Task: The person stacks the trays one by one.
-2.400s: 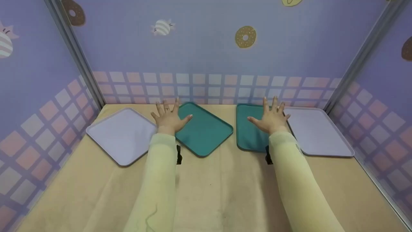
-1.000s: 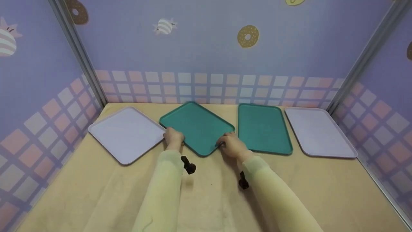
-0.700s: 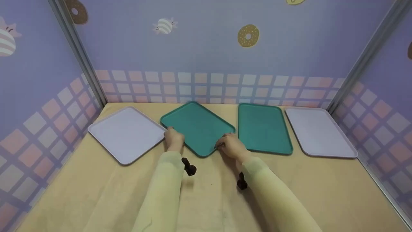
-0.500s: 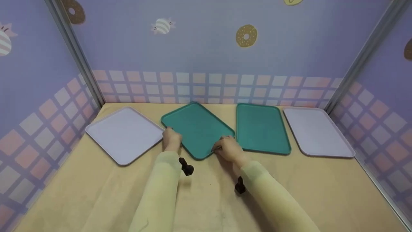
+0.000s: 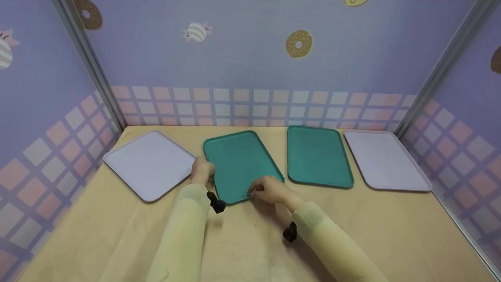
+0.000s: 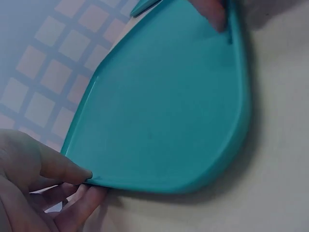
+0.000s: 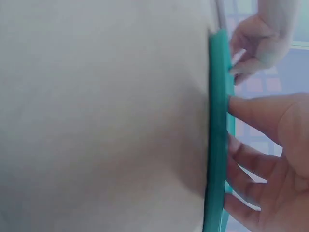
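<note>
A teal tray (image 5: pixel 242 160) lies slightly turned on the table, between a pale tray and another teal tray. My left hand (image 5: pixel 202 169) pinches its left rim; in the left wrist view the thumb (image 6: pixel 67 169) lies over the rim and the other fingers are below it. At the near rim, toward the right corner, my right hand (image 5: pixel 270 190) grips with bent fingers. The right wrist view shows its thumb (image 7: pixel 256 111) and fingers against the teal tray's rim (image 7: pixel 218 135). The right fingertips are partly hidden behind that rim.
On the left a pale lavender tray (image 5: pixel 150 166) lies cornerwise, close to my left hand. A second teal tray (image 5: pixel 319 156) and another pale tray (image 5: pixel 387 160) lie at the right. Patterned walls (image 5: pixel 242 58) enclose the beige table (image 5: pixel 242 243) at the back and sides.
Both hands came down from above the trays with spread fingers to the middle teal tray's edges. That tray has since turned clockwise and come nearer; the right hand moved nearer and left with it.
</note>
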`<state>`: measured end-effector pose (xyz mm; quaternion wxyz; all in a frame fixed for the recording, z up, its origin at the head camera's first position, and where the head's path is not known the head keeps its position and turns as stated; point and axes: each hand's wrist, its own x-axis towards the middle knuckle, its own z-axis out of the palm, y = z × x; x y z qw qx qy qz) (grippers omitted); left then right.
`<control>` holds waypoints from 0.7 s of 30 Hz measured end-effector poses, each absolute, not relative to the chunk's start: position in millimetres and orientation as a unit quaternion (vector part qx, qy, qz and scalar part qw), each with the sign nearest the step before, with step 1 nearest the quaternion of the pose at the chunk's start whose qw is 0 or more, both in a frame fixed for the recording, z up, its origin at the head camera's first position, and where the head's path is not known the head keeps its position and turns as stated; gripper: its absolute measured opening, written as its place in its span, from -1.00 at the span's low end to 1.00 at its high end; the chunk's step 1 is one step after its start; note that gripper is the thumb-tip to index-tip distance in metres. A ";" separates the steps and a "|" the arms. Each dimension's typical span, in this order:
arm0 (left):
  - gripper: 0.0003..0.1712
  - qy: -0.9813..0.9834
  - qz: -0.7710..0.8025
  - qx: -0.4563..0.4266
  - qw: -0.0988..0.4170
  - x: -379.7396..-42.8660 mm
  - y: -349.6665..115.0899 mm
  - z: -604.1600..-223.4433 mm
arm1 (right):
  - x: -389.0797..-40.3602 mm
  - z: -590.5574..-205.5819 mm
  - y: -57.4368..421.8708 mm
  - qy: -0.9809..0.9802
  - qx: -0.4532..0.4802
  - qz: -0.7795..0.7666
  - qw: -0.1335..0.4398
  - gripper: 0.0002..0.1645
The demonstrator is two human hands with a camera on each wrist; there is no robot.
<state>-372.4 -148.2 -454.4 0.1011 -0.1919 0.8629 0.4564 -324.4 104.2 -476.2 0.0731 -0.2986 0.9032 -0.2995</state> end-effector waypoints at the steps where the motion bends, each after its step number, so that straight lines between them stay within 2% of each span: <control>1: -0.33 0.863 0.456 -0.189 0.103 -371.9 -149.8 -454.2 | -325.2 -475.8 105.2 0.905 -0.280 -0.313 0.069 -0.79; 5: -0.32 0.860 0.464 -0.177 0.114 -370.2 -154.7 -454.1 | -329.3 -475.5 110.1 0.919 -0.170 -0.356 0.005 -0.74; 8: -0.30 0.857 0.472 -0.167 0.119 -368.1 -157.5 -454.3 | -332.6 -475.8 113.1 0.923 -0.076 -0.376 -0.025 -0.59; 13: -0.26 0.849 0.493 -0.154 0.110 -365.2 -161.2 -455.3 | -339.7 -476.8 116.2 0.906 -0.006 -0.422 0.027 -0.39; 21: -0.21 0.814 0.556 -0.121 0.122 -363.8 -171.9 -463.0 | -344.4 -474.0 133.5 0.839 0.054 -0.526 0.126 -0.38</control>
